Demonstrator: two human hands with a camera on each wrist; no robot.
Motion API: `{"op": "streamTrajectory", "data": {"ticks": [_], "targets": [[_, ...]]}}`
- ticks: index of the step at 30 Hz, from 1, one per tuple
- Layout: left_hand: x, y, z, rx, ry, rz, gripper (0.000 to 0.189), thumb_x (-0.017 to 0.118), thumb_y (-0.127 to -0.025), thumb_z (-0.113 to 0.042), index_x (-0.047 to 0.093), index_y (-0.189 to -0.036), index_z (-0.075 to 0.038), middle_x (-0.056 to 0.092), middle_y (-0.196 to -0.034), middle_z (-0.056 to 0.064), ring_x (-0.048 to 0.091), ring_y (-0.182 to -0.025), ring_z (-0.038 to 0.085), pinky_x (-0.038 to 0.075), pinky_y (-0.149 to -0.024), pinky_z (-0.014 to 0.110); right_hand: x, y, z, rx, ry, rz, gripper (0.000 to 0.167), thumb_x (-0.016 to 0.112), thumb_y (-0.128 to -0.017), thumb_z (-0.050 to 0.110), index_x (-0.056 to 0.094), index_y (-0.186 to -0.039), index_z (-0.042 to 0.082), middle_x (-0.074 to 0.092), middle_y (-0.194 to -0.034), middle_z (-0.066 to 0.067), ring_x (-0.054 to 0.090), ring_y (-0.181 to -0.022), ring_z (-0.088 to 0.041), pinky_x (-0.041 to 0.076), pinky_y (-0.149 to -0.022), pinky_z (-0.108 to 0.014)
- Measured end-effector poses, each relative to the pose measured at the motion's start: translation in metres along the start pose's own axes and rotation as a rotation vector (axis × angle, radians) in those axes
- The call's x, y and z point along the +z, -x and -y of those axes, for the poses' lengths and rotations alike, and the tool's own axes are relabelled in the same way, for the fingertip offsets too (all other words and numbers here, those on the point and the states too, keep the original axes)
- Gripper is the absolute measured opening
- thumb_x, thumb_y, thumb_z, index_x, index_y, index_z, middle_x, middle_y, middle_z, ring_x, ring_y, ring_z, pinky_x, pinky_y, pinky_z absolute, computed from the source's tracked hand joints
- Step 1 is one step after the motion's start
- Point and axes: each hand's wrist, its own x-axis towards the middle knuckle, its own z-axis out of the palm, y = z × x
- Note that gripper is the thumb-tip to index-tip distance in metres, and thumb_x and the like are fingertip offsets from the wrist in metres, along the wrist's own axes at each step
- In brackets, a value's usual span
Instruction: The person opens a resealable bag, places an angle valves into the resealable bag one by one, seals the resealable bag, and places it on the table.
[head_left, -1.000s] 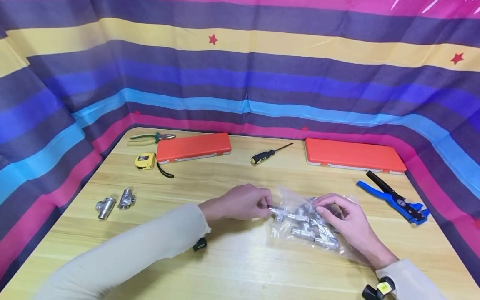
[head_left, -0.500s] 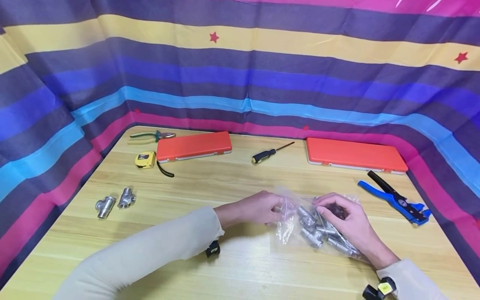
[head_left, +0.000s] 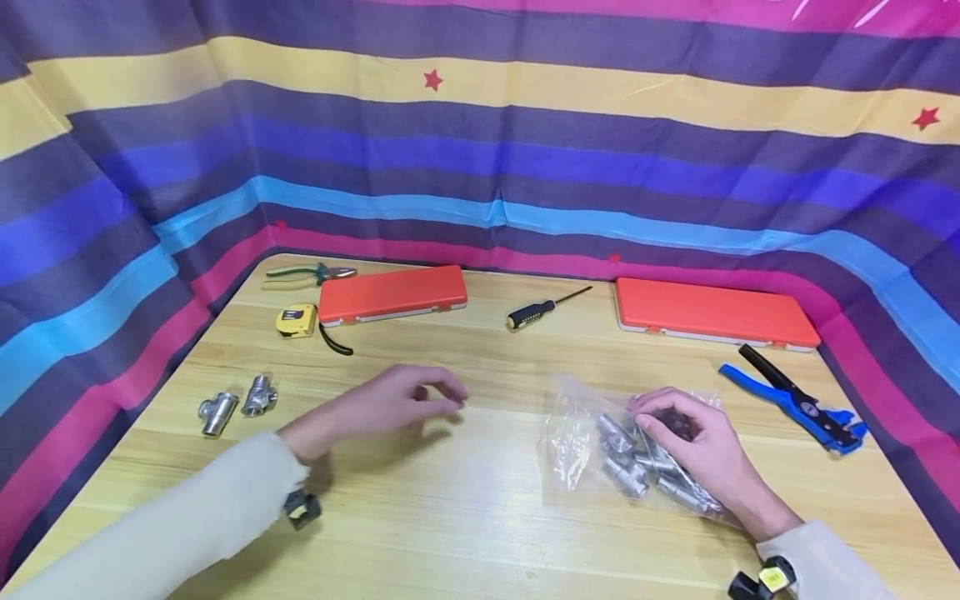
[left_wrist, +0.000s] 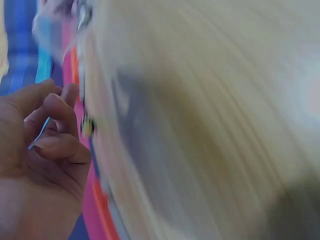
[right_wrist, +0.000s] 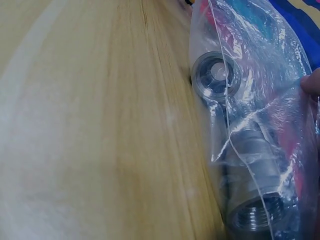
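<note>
My right hand [head_left: 701, 450] pinches the upper side of a clear plastic zip bag [head_left: 562, 450] lying on the right half of the table. Several silvery metal pipe fittings [head_left: 624, 477] show through the film. Up close in the right wrist view, one threaded fitting [right_wrist: 255, 215] points its round mouth toward the camera. Away to the left of the bag, my left hand [head_left: 390, 404] hovers over the table, fingers loosely bent around nothing. Two metal tee fittings [head_left: 218, 414] lie side by side at the table's left, beyond that hand.
Along the back are pliers [head_left: 322, 272], a yellow tape measure [head_left: 296, 321], two red flat cases [head_left: 393, 293] and a screwdriver [head_left: 532, 313]. Blue-and-black hand pliers [head_left: 806, 408] lie right of the bag. A striped curtain [head_left: 495, 167] encloses the table's back and sides.
My left hand was at the bag's left end, pushing it and the fittings rightward; it has let go and moved left. The right hand has kept its hold.
</note>
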Motion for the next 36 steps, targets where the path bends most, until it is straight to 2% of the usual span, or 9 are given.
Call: {"op": "streamTrajectory", "data": {"ticks": [4, 8, 11, 16, 19, 22, 27, 33, 36], "targets": [[-0.031, 0.035, 0.020, -0.073, -0.017, -0.124, 0.032, 0.069, -0.109, -0.031, 0.072, -0.136, -0.014, 0.076, -0.131, 0.007, 0.073, -0.081, 0.029, 0.061, -0.064, 0.035, -0.001, 0.001, 0.000, 0.008, 0.012, -0.003, 0.015, 0.073, -0.100, -0.004, 0.078, -0.110, 0.007, 0.078, -0.117, -0.006, 0.073, -0.113, -0.006, 0.058, -0.091, -0.015], [-0.055, 0.070, 0.039, -0.115, -0.057, -0.243, 0.034, 0.068, -0.110, -0.034, 0.071, -0.138, -0.015, 0.074, -0.136, 0.007, 0.076, -0.101, 0.025, 0.064, -0.072, 0.035, -0.002, 0.002, 0.000, 0.007, 0.023, -0.005, 0.015, 0.073, -0.101, -0.004, 0.078, -0.111, 0.006, 0.078, -0.117, -0.007, 0.072, -0.112, -0.005, 0.058, -0.090, -0.015], [-0.069, 0.097, 0.053, -0.126, -0.084, -0.332, 0.035, 0.067, -0.110, -0.031, 0.071, -0.139, -0.013, 0.074, -0.136, 0.010, 0.075, -0.102, 0.017, 0.062, -0.074, 0.032, -0.002, 0.002, 0.000, 0.002, 0.026, -0.003, 0.015, 0.073, -0.100, -0.004, 0.078, -0.110, 0.006, 0.078, -0.117, -0.007, 0.072, -0.112, -0.005, 0.057, -0.090, -0.015], [-0.084, 0.138, 0.075, -0.180, -0.202, -0.484, 0.030, 0.068, -0.110, -0.029, 0.073, -0.136, -0.014, 0.076, -0.125, 0.010, 0.066, -0.082, 0.006, 0.053, -0.065, 0.026, -0.001, 0.000, 0.001, -0.001, 0.023, 0.003, 0.014, 0.073, -0.100, -0.004, 0.078, -0.109, 0.006, 0.078, -0.116, -0.006, 0.072, -0.112, -0.005, 0.057, -0.090, -0.015], [-0.088, 0.157, 0.087, -0.215, -0.267, -0.546, 0.027, 0.072, -0.108, -0.030, 0.075, -0.130, -0.015, 0.076, -0.107, 0.004, 0.061, -0.071, 0.010, 0.047, -0.058, 0.027, -0.001, -0.001, 0.001, 0.000, 0.027, 0.004, 0.014, 0.073, -0.100, -0.004, 0.078, -0.109, 0.007, 0.078, -0.116, -0.004, 0.072, -0.112, -0.005, 0.057, -0.090, -0.015], [-0.087, 0.169, 0.097, -0.229, -0.355, -0.575, 0.024, 0.079, -0.103, -0.031, 0.076, -0.121, -0.016, 0.070, -0.093, -0.005, 0.056, -0.070, 0.007, 0.044, -0.060, 0.024, -0.001, -0.001, 0.002, 0.001, 0.028, 0.004, 0.014, 0.073, -0.100, -0.004, 0.078, -0.109, 0.007, 0.078, -0.116, -0.003, 0.072, -0.111, -0.005, 0.058, -0.089, -0.015], [-0.082, 0.179, 0.109, -0.265, -0.485, -0.592, 0.023, 0.086, -0.096, -0.036, 0.073, -0.107, -0.020, 0.064, -0.084, -0.011, 0.052, -0.072, -0.001, 0.040, -0.063, 0.021, -0.001, -0.001, 0.003, 0.004, 0.024, 0.003, 0.014, 0.073, -0.101, -0.003, 0.078, -0.110, 0.006, 0.078, -0.116, -0.006, 0.073, -0.109, -0.006, 0.058, -0.085, -0.017], [-0.081, 0.181, 0.110, -0.368, -0.600, -0.574, 0.032, 0.080, -0.097, -0.054, 0.073, -0.103, -0.023, 0.064, -0.082, -0.011, 0.049, -0.067, 0.002, 0.037, -0.059, 0.027, -0.002, 0.000, 0.005, 0.006, 0.020, 0.004, 0.013, 0.072, -0.102, -0.003, 0.078, -0.110, 0.005, 0.078, -0.117, -0.005, 0.073, -0.108, -0.006, 0.059, -0.083, -0.017], [-0.082, 0.180, 0.109, -0.399, -0.613, -0.553, 0.033, 0.077, -0.098, -0.057, 0.076, -0.102, -0.024, 0.068, -0.083, -0.011, 0.054, -0.070, 0.006, 0.039, -0.060, 0.029, -0.002, 0.000, 0.005, 0.006, 0.018, 0.008, 0.013, 0.072, -0.102, -0.003, 0.078, -0.111, 0.005, 0.078, -0.118, -0.005, 0.073, -0.107, -0.007, 0.059, -0.083, -0.018]]}}
